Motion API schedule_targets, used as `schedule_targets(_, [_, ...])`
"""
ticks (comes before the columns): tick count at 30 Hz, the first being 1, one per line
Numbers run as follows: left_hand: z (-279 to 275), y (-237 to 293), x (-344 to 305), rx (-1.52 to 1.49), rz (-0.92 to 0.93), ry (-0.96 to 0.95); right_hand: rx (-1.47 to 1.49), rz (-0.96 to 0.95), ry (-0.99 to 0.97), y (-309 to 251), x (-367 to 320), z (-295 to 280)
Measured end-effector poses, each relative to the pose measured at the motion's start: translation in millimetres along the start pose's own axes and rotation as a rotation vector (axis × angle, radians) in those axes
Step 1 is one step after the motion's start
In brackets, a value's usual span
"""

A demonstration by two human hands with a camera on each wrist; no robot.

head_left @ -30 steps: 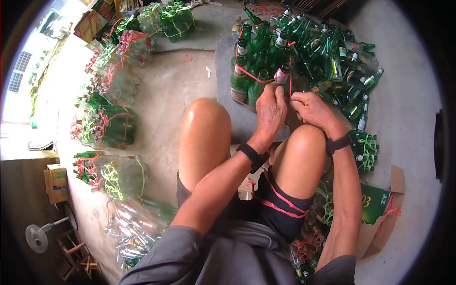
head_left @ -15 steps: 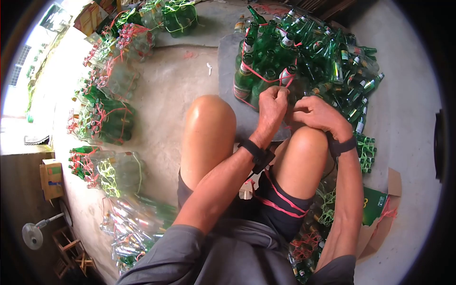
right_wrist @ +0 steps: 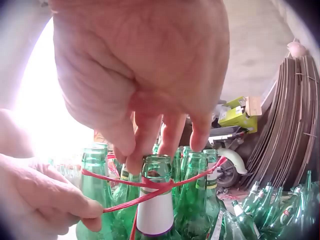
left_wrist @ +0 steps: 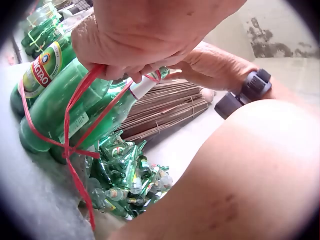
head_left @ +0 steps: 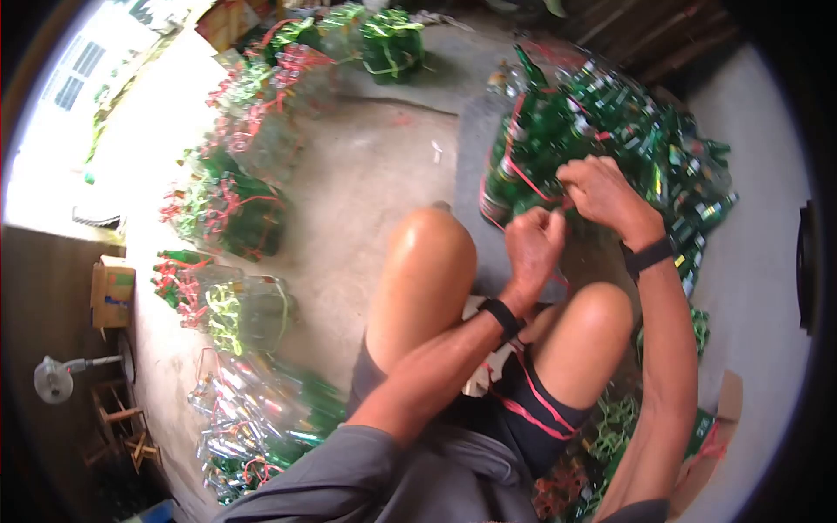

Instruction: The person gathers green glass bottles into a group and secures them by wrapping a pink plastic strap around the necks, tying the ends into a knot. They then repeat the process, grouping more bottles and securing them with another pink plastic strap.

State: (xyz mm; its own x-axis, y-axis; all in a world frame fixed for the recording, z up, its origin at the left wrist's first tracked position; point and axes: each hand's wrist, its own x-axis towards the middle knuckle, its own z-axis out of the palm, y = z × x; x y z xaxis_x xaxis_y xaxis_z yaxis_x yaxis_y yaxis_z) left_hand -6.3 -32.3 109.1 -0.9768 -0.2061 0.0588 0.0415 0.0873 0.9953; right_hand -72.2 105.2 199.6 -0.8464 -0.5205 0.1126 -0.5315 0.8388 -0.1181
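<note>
Green glass bottles (head_left: 532,131) stand upright in a bundle with red string (head_left: 528,179) around them. My left hand (head_left: 534,248) is beside their near edge; in the right wrist view, my left hand (right_wrist: 45,195) pinches the red string (right_wrist: 122,205), which crosses the neck of a white-labelled bottle (right_wrist: 156,212). My right hand (head_left: 603,196) is over the bundle. In the right wrist view its fingers (right_wrist: 172,132) hang loosely bent over the bottle mouths, with no string visible in them. Lower, the left wrist view shows a string crossing (left_wrist: 67,150) against the bottles.
Loose bottles (head_left: 671,166) lie heaped to the right of the bundle. Tied bottle groups (head_left: 248,213) line the left side, with more bottles (head_left: 261,418) at lower left. A fan (head_left: 54,379) and a cardboard box (head_left: 113,292) stand far left. My knees (head_left: 436,244) flank the work.
The head view has shifted, so the bundle appears farther right. My right hand has moved up over the bottles, away from my left hand, which stays at the near side.
</note>
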Motion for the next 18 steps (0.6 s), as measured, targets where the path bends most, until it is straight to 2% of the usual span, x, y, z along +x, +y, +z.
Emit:
schedule_targets(1, [-1.3,2.2,0.1,0.026,-0.018,0.023,-0.057,0.032,-0.120,0.0,4.7,1.0])
schedule_targets(5, [1.9,-0.4,-1.2,0.051,-0.035,0.067,-0.018,0.095,-0.236,-11.3,12.5,-9.7])
schedule_targets(7, [3.2,-1.6,-2.2,0.067,-0.035,0.086,-0.039,0.183,-0.413,-16.2,23.2,-16.4])
schedule_targets(13, [7.4,-8.3,-3.6,0.078,-0.046,0.101,-0.034,0.208,-0.457,-14.1,27.1,-13.2])
schedule_targets(18, [4.5,-5.7,-4.8,0.054,-0.101,0.056,0.018,0.217,-0.409,-13.0,26.1,-12.3])
